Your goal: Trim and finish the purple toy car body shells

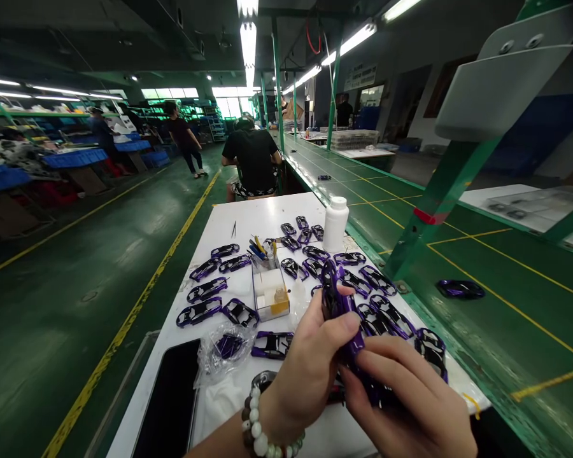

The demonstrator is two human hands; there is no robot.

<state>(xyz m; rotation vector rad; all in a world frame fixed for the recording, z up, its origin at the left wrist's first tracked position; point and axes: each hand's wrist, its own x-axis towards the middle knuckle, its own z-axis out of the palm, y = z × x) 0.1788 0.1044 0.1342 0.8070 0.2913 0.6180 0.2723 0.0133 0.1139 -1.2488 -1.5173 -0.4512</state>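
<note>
Between my two hands is a purple and black toy car body (pixel 333 286), tilted up above the white table. My left hand (pixel 315 356), with a bead bracelet at its wrist, grips the upper part, the thumb pressed along its side. The fingers of my right hand (pixel 405 388) close round its lower end, which they partly hide. Several more purple car bodies (pixel 272 344) lie on the table to the left, behind and to the right of my hands. A clear plastic bag (pixel 226 346) with small purple parts lies left of my left wrist.
A black phone-like slab (pixel 169 401) lies at the table's (pixel 260 213) left edge. A small box (pixel 270 296) with tools and a little jar stands mid-table, a white bottle (pixel 335 224) behind. To the right runs a green conveyor (pixel 496 254) carrying a car body (pixel 459 289). A person (pixel 251 159) sits ahead.
</note>
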